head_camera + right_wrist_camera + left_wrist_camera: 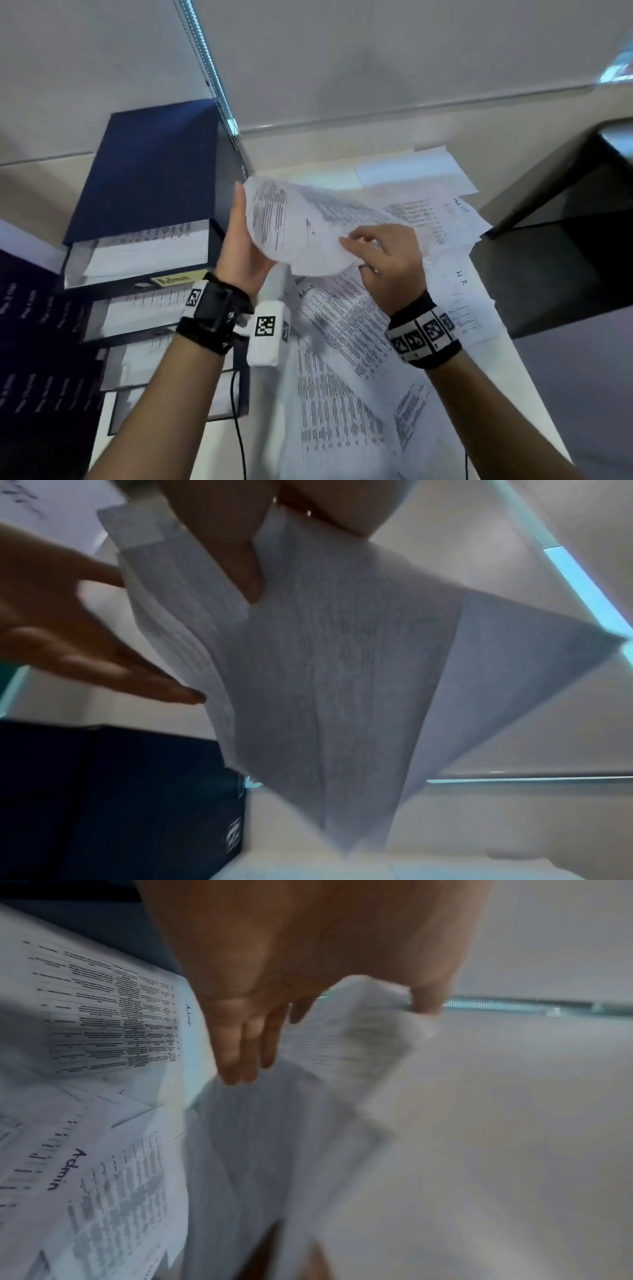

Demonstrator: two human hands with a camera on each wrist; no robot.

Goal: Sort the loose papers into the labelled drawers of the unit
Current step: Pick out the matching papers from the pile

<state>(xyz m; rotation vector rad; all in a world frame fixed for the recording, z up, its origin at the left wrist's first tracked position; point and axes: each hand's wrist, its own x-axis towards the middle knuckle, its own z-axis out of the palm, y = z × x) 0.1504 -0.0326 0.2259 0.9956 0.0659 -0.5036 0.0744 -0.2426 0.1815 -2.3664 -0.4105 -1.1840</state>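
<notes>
A dark blue drawer unit (147,171) (120,791) stands at the left with several drawers pulled out and paper in each. The top drawer carries an "Admin" label (174,279). Both hands hold a bent sheaf of printed papers (308,222) (349,1031) (325,669) in the air beside the unit. My left hand (243,240) (246,1047) (85,647) touches its left edge with straight fingers and the thumb up. My right hand (383,253) (240,547) pinches the near edge. Loose printed sheets (342,359) (103,1015) cover the table below, some headed "Admin", one headed "HR" (462,284).
A black, angular object (565,240) stands at the table's right side. A dark printed panel (34,342) lies left of the unit. A blind's bead chain (212,75) hangs behind the unit against the pale wall. A thin black cable (239,428) runs down from my left wrist.
</notes>
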